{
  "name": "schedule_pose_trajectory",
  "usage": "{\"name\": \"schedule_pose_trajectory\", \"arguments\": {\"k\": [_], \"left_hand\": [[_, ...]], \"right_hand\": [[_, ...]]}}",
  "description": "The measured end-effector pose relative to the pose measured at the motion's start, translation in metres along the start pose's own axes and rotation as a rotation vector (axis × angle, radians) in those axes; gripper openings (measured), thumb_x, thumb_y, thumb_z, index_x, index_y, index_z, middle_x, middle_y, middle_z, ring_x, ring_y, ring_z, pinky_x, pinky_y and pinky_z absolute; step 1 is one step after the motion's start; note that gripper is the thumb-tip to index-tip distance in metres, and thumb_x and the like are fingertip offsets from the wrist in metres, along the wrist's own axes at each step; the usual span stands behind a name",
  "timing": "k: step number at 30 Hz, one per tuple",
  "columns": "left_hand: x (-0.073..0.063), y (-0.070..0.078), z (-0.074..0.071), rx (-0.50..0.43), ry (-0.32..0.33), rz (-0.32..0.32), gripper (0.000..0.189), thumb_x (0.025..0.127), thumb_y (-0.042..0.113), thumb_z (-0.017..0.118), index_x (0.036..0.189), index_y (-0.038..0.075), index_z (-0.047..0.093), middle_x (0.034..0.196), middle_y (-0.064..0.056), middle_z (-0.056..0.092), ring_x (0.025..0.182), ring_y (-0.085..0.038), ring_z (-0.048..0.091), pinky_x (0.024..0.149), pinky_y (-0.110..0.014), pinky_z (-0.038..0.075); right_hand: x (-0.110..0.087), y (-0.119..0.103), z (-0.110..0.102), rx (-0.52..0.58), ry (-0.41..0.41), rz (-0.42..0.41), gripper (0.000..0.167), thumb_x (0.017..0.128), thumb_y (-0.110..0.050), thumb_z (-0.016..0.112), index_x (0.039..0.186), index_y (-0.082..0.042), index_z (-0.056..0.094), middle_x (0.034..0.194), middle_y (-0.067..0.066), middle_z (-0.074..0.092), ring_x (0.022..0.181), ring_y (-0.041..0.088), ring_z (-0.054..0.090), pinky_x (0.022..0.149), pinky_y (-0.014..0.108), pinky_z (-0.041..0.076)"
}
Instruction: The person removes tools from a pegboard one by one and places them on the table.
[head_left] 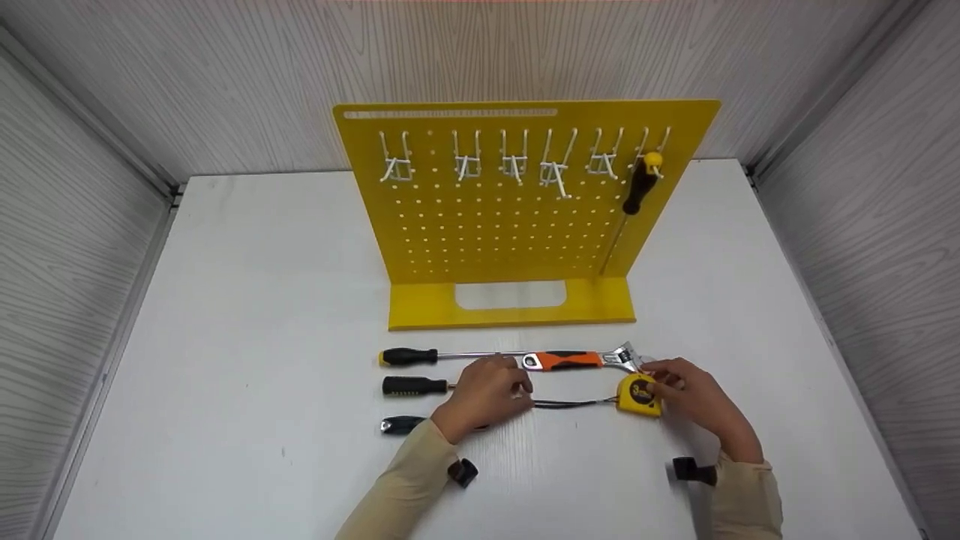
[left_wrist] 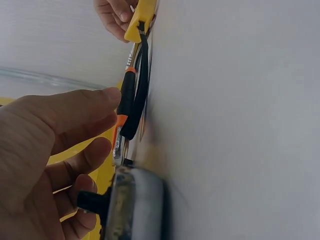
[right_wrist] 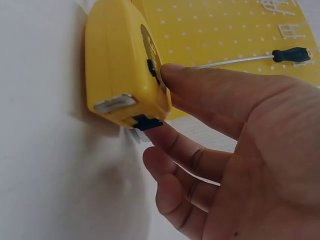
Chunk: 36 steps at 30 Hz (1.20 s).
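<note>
My right hand (head_left: 694, 397) pinches a yellow tape measure (head_left: 637, 395), the thumb on its round label in the right wrist view. A black wrist strap (head_left: 570, 404) runs left from the tape measure. Close to the strap's loose end is my left hand (head_left: 487, 394), its fingers loosely bent and holding nothing; in the left wrist view, the thumb tip (left_wrist: 112, 95) is beside the strap. Behind both hands lies an adjustable wrench (head_left: 570, 361) with an orange and black handle. Beyond the left hand is a long screwdriver (head_left: 409, 356) with a yellow-ended black handle.
A yellow pegboard (head_left: 495, 225) with several white hooks (head_left: 514, 166) stands behind the tools. From its rightmost hook hangs a screwdriver (head_left: 640, 184). Left of my left hand lie a ribbed black handle (head_left: 414, 385) and a black tool (head_left: 401, 425), partly hidden by the hand and forearm.
</note>
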<state>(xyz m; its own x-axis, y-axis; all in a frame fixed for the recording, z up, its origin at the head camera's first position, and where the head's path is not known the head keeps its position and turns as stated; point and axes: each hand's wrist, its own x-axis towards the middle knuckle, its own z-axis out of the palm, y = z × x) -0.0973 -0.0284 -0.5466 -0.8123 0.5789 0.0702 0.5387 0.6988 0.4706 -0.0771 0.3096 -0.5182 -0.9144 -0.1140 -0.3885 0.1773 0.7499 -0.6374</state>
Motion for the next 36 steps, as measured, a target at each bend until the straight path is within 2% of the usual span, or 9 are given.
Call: {"name": "schedule_pose_trajectory", "arguments": {"k": [7, 13, 19, 23, 29, 36], "left_hand": [[0.005, -0.003, -0.008, -0.014, 0.054, 0.000, 0.016, 0.079, 0.031, 0.074, 0.091, 0.021, 0.076, 0.077, 0.005, 0.063, 0.072, -0.011, 0.055, 0.061, -0.024, 0.043], [0.009, -0.003, -0.020, -0.056, 0.093, 0.001, 0.020, 0.080, 0.033, 0.076, 0.095, 0.020, 0.075, 0.083, 0.004, 0.067, 0.077, -0.013, 0.060, 0.067, -0.026, 0.047], [0.017, -0.002, -0.030, -0.127, 0.161, 0.006, 0.021, 0.083, 0.030, 0.075, 0.098, 0.016, 0.074, 0.089, 0.002, 0.069, 0.083, -0.015, 0.062, 0.072, -0.029, 0.049], [0.027, 0.003, -0.038, -0.150, 0.222, 0.026, 0.022, 0.083, 0.028, 0.075, 0.101, 0.016, 0.074, 0.090, 0.001, 0.069, 0.083, -0.016, 0.062, 0.069, -0.029, 0.048], [0.047, 0.012, -0.048, -0.133, 0.346, 0.105, 0.023, 0.083, 0.030, 0.075, 0.102, 0.017, 0.073, 0.087, 0.002, 0.068, 0.077, -0.012, 0.060, 0.067, -0.026, 0.048], [0.067, 0.024, -0.056, -0.203, 0.446, 0.140, 0.023, 0.083, 0.027, 0.076, 0.104, 0.016, 0.072, 0.089, 0.001, 0.069, 0.078, -0.014, 0.063, 0.069, -0.025, 0.050]], "right_hand": [[-0.001, -0.002, -0.008, -0.031, 0.075, -0.004, 0.039, 0.097, -0.026, 0.057, 0.134, -0.013, 0.056, 0.120, 0.014, 0.058, 0.106, 0.028, 0.054, 0.080, 0.035, 0.047], [0.001, -0.002, -0.011, -0.019, 0.179, -0.058, 0.038, 0.098, -0.018, 0.055, 0.135, -0.010, 0.053, 0.129, 0.017, 0.056, 0.112, 0.031, 0.054, 0.095, 0.047, 0.046], [0.009, -0.011, -0.014, 0.038, 0.278, -0.076, 0.041, 0.100, -0.023, 0.053, 0.138, -0.010, 0.049, 0.134, 0.016, 0.053, 0.116, 0.032, 0.053, 0.097, 0.047, 0.043], [0.017, -0.020, -0.015, 0.082, 0.338, -0.082, 0.042, 0.100, -0.027, 0.051, 0.139, -0.011, 0.048, 0.131, 0.018, 0.055, 0.117, 0.032, 0.054, 0.096, 0.044, 0.042], [0.030, -0.033, -0.017, 0.166, 0.429, -0.077, 0.043, 0.100, -0.028, 0.051, 0.140, -0.011, 0.048, 0.129, 0.017, 0.057, 0.116, 0.030, 0.054, 0.096, 0.039, 0.040], [0.043, -0.050, -0.020, 0.241, 0.484, -0.086, 0.046, 0.100, -0.033, 0.051, 0.142, -0.015, 0.045, 0.131, 0.013, 0.055, 0.117, 0.027, 0.052, 0.098, 0.037, 0.040]]}}
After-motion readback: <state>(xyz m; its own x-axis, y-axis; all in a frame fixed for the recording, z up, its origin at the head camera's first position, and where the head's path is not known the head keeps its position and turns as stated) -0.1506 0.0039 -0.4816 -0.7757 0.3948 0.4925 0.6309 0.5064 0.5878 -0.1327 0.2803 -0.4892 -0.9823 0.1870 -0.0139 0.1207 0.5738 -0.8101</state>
